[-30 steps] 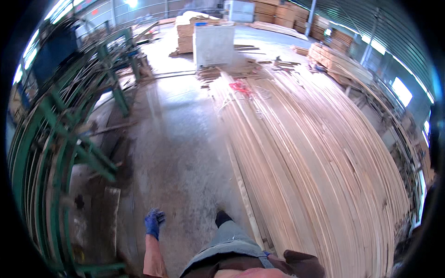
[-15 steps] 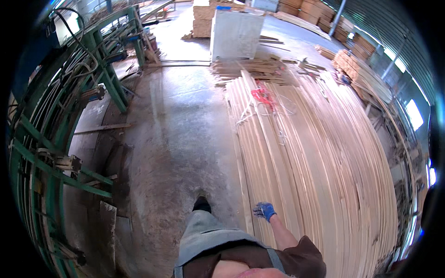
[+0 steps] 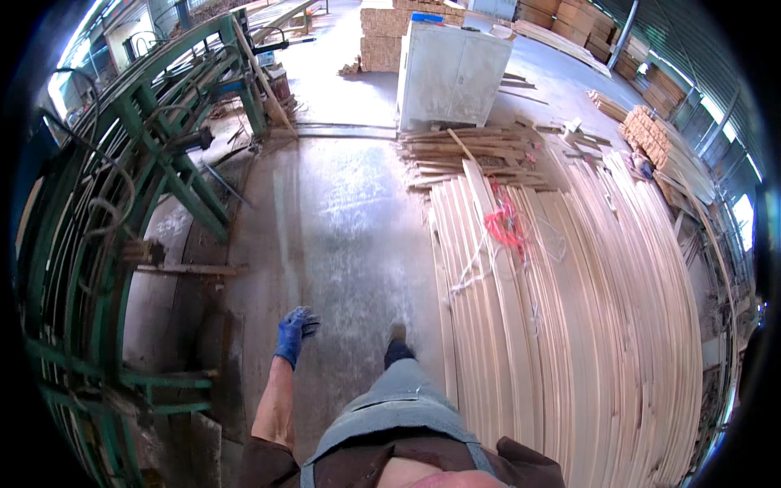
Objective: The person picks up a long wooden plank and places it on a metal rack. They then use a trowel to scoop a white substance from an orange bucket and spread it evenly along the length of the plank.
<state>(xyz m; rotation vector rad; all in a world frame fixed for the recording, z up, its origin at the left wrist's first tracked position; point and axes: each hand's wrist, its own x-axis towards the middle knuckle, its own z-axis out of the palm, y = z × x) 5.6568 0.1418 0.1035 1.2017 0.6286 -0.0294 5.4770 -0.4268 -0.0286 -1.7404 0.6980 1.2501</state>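
My left hand (image 3: 296, 332), in a blue work glove, hangs over the concrete floor (image 3: 346, 244) to the left of my leg. Its fingers are loosely bent and a little apart, with nothing in them. My right hand is out of sight; only the brown sleeve on that side shows. On my right lies a wide layer of long, pale wooden strips (image 3: 569, 325). A tangle of red plastic twine (image 3: 506, 218) rests on the strips toward their far end, with white twine (image 3: 480, 268) beside it.
A green metal machine frame (image 3: 183, 175) with hoses runs along the left. Ahead stands a white cabinet (image 3: 451, 77), with loose wood offcuts (image 3: 464, 154) at its foot. Stacked lumber (image 3: 382, 41) is behind it, and another timber stack (image 3: 647, 134) is at far right.
I have moved forward along the floor; the cabinet and twine look nearer. My left hand has swung into view, and my right hand, earlier above the strips, has gone out of view.
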